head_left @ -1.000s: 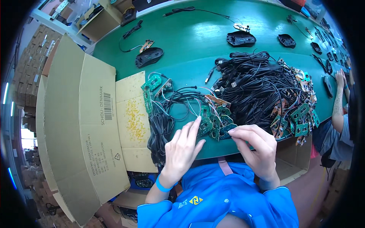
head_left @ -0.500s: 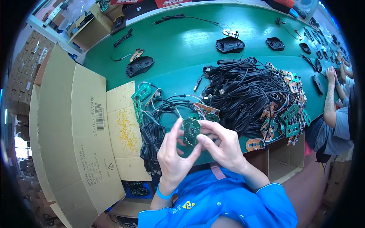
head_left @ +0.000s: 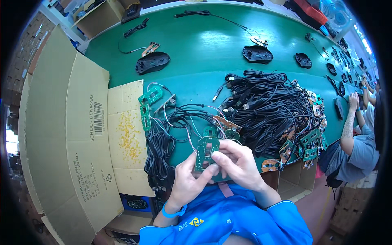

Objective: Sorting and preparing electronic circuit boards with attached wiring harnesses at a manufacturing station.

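Observation:
A green circuit board (head_left: 201,160) with cut-out windows is held up in front of my chest, its flat face toward me. My left hand (head_left: 185,181) grips it from the left and below, the thumb at its lower edge. From the right, my right hand (head_left: 241,166) pinches it, the thumb lying on its face and the other fingers behind. Thin wires run behind the board toward a bundle of black cables (head_left: 159,149) on the left. More green boards (head_left: 150,95) and an orange-brown board (head_left: 226,123) lie just beyond my hands.
A large pile of black cables (head_left: 261,108) with boards fills the right. An open cardboard box (head_left: 87,134) stands left, yellow bits on its flap (head_left: 130,167). Black mouse shells (head_left: 152,63) sit on the green table (head_left: 196,53). A co-worker's arm (head_left: 349,124) is at far right.
The circuit board has turned from a tilted pose to show its windowed face. Both hands have shifted their hold and sit slightly lower. The whole view has swung a little.

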`<state>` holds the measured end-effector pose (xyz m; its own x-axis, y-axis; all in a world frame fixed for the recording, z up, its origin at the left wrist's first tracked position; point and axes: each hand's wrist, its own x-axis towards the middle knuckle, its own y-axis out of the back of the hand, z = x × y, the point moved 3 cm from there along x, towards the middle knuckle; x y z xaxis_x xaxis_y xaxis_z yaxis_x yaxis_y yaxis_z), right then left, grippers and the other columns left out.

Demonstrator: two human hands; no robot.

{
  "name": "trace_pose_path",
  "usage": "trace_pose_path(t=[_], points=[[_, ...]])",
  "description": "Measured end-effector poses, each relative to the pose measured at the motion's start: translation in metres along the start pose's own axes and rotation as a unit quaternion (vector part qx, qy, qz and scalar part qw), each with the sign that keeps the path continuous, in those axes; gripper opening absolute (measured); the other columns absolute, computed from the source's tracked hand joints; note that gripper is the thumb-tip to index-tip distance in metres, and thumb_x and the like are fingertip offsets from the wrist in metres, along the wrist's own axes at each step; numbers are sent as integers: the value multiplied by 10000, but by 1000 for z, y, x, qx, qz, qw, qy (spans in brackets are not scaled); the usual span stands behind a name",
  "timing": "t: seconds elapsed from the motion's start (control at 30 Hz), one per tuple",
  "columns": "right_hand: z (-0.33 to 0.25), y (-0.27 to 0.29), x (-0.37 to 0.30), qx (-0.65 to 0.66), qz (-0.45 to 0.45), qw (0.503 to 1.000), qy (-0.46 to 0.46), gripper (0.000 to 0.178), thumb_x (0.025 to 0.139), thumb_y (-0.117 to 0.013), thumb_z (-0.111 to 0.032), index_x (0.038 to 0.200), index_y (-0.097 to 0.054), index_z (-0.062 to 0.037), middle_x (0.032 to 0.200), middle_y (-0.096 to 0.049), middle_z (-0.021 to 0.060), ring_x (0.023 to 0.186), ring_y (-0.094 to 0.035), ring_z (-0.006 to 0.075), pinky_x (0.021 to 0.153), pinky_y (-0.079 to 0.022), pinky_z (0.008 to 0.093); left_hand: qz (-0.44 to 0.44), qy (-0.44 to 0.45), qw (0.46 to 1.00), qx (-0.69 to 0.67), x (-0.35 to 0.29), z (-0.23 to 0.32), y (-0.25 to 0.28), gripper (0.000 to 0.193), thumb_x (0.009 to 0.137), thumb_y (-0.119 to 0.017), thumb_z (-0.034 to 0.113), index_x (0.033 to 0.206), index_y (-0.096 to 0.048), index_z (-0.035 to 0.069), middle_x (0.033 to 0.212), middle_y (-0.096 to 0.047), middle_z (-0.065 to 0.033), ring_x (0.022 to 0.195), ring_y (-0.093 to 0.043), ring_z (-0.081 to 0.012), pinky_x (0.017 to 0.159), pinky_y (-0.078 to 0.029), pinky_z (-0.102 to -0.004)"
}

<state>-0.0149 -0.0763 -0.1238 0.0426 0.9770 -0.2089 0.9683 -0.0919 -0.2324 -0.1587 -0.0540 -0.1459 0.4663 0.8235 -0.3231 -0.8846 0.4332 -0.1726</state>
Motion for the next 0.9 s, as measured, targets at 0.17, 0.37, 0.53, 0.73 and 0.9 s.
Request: trace_pose_path(t=[0.17, 0.37, 0.53, 0.73, 0.9], points=[[0, -2, -1, -227, 101, 954, 167, 296, 820, -691, -6, 1105, -622, 30, 883, -676, 104, 631, -590, 108, 533, -497, 196, 51, -29, 997, -50, 2, 4, 2, 387, 872, -660, 71, 1228, -557, -40, 884, -687, -122, 654, -655, -134, 529, -532, -209], [-7, -3, -1, -313, 130, 887, 313, 285, 721, -740, 30, 997, -676, -4, 869, -662, 86, 640, -562, 107, 500, -424, 204, 58, -62, 996, 25, 2, 1, 8, 393, 848, -679, 54, 1215, -578, -49, 852, -707, -103, 626, -654, -120, 515, -516, -209], [-3, -11, 0, -353, 116, 869, 327, 201, 715, -747, -3, 907, -695, -28, 859, -673, 69, 637, -588, 133, 533, -478, 230, 86, -186, 957, 203, 1, 2, 11, 410, 816, -692, 20, 1209, -597, -48, 785, -714, -87, 577, -643, -112, 499, -495, -214], [0, -11, 3, -352, 140, 861, 339, 214, 688, -749, 6, 889, -694, -43, 851, -668, 56, 646, -587, 142, 521, -463, 231, 93, -257, 920, 279, 1, 11, 10, 471, 771, -707, -16, 1231, -604, -35, 736, -702, -88, 536, -597, -105, 464, -458, -240], [2, -12, 5, -357, 145, 854, 351, 207, 686, -744, 12, 877, -686, -40, 851, -662, 54, 647, -585, 143, 524, -466, 233, 95, -282, 900, 317, 1, 12, 10, 505, 758, -711, -26, 1251, -602, -23, 720, -693, -90, 498, -545, -105, 449, -441, -257]])
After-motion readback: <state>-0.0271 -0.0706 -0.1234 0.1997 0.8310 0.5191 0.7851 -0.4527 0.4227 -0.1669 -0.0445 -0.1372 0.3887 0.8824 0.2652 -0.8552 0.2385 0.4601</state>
